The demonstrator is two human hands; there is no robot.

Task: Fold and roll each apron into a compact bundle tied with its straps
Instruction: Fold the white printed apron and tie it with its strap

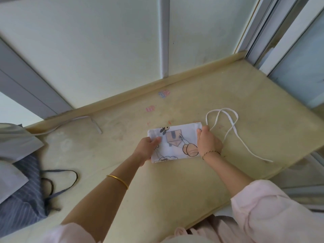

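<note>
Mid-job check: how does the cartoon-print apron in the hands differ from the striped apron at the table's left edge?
The cartoon-print apron is white, folded into a flat rectangle; the striped apron is blue-grey and lies loose. The cartoon-print apron trails white straps, the striped apron dark straps. The left hand and right hand grip the cartoon-print apron; the striped apron is untouched. Both lie on the table, straps trailing loose.

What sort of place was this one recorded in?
Likely a home, by a window: a beige ledge with a raised back lip, sliding window frames at its right end, and a cartoon-print apron on it.
</note>
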